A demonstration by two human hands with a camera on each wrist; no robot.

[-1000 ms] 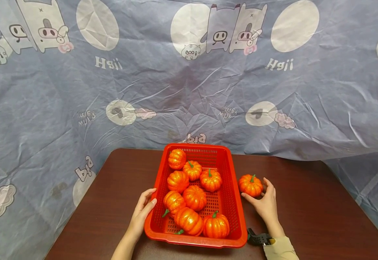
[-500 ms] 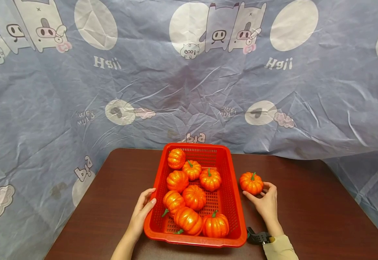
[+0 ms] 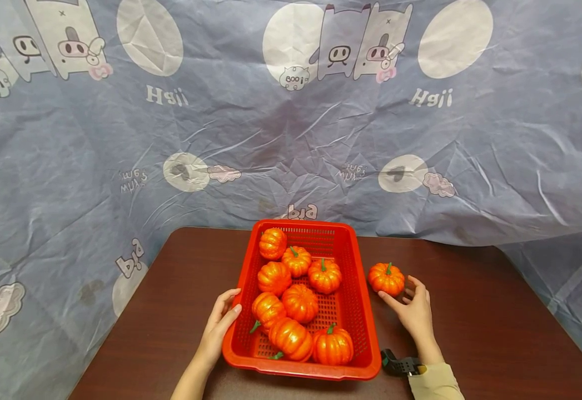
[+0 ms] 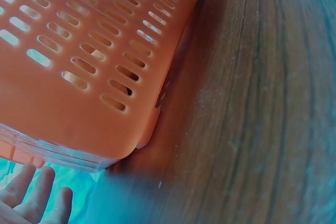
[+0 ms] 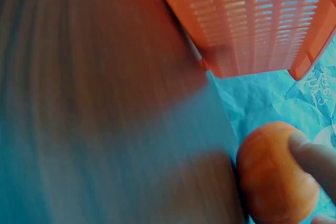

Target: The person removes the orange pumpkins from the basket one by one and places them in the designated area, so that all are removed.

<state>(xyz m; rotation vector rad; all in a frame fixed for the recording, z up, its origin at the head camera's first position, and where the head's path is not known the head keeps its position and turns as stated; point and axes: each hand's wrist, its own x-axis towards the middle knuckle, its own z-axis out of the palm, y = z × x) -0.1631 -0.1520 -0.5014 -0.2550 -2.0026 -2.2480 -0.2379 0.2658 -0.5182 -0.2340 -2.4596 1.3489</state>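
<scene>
Your right hand (image 3: 417,311), fingers parted, thumb at pumpkin (image 3: 386,279) on counter (image 3: 491,333) right of basket (image 3: 301,370). Left hand (image 3: 217,321), fingers loosely apart, at basket's rim. Step: apparently positioning pumpkin; next move probably calls for surer grip.

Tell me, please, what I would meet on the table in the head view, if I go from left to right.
Left hand → red basket of pumpkins → single pumpkin outside it → right hand.
</scene>
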